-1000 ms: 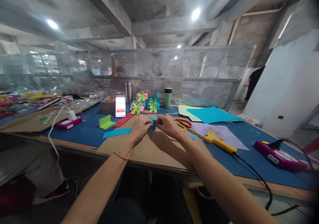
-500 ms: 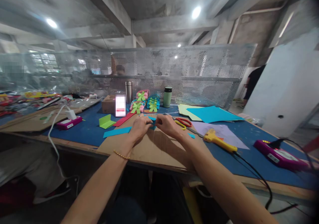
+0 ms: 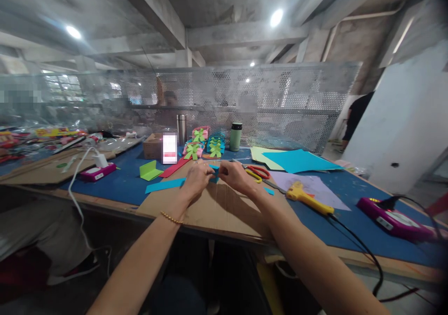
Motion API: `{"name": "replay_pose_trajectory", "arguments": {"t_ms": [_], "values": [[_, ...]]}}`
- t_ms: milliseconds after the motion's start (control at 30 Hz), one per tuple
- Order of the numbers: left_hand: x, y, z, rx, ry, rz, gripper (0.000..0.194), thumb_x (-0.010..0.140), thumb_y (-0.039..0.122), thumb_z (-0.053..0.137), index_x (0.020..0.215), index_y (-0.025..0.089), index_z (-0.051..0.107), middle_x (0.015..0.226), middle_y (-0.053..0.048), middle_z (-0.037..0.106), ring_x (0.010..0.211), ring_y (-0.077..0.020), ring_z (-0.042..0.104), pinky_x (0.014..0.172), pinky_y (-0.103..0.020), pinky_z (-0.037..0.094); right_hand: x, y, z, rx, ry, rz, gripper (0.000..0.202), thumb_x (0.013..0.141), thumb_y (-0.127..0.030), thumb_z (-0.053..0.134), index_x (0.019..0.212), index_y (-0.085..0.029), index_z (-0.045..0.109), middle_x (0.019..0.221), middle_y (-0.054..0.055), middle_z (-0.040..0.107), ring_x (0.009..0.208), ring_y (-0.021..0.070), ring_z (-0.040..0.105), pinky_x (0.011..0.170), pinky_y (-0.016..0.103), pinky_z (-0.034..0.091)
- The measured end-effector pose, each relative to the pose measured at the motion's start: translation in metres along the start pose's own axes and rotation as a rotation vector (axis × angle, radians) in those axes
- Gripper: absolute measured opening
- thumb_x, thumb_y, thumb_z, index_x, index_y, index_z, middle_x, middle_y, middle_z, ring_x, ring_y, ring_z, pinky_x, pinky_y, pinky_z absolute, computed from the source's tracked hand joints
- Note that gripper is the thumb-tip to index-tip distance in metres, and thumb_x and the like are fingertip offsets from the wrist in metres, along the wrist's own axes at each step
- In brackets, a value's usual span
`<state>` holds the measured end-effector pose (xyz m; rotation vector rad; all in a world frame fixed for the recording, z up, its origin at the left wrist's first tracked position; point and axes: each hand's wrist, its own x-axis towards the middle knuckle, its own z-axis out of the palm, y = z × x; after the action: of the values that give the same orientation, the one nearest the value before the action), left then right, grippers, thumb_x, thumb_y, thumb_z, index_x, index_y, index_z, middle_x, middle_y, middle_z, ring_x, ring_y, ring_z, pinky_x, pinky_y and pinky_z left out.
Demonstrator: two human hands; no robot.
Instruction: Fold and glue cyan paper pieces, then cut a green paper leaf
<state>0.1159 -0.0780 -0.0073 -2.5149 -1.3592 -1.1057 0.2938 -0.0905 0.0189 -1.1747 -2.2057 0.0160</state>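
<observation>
A small folded piece of blue paper [image 3: 214,169] is pinched between my two hands, above a sheet of brown cardboard [image 3: 224,212]. My left hand [image 3: 198,178] grips its left side with the fingers closed. On its right side my right hand [image 3: 235,175] closes thumb and fingers on it. The fingers hide much of the paper. A flat blue paper strip [image 3: 164,185] lies left of my left hand, with a red paper strip [image 3: 175,168] behind it. Close to my right hand rest scissors with red handles [image 3: 259,171] and a yellow-handled pair [image 3: 253,176].
Right of the cardboard, a yellow glue gun [image 3: 308,198] lies on purple paper [image 3: 332,193], its black cord trailing off the edge. A purple power strip [image 3: 392,219] sits far right. Behind stand a green bottle [image 3: 235,137], a steel flask [image 3: 181,130] and bow-decorated paper pieces [image 3: 192,150].
Both hands stay in nearly the same place, still pinching the blue paper. The whole view shifts very slightly; nothing else visibly moves.
</observation>
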Motion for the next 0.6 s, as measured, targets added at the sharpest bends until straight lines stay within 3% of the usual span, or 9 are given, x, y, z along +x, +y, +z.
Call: {"name": "replay_pose_trajectory", "arguments": {"t_ms": [400,600], "values": [[-0.0021,-0.0007,0.0007,-0.032,0.004,0.010,0.019,0.088,0.024,0.065,0.099,0.024,0.080,0.100,-0.005,0.076,0.098,-0.0248,0.058,0.089,-0.039,0.043,-0.0032,0.0012,-0.0039,-0.006,0.022,-0.013,0.013,0.077,-0.005,0.060,0.073,-0.017,0.061,0.066,-0.001,0.060,0.063,0.0122,0.049,0.060,0.022,0.030],[-0.0016,0.0026,-0.0022,0.014,-0.012,0.016,0.015,0.087,0.023,0.066,0.092,0.023,0.080,0.091,-0.005,0.076,0.095,-0.0251,0.057,0.088,-0.039,0.042,-0.0023,0.0045,-0.0008,-0.017,0.024,-0.018,0.010,0.078,-0.008,0.062,0.075,-0.017,0.062,0.067,-0.001,0.060,0.064,0.0121,0.050,0.059,0.022,0.029]]}}
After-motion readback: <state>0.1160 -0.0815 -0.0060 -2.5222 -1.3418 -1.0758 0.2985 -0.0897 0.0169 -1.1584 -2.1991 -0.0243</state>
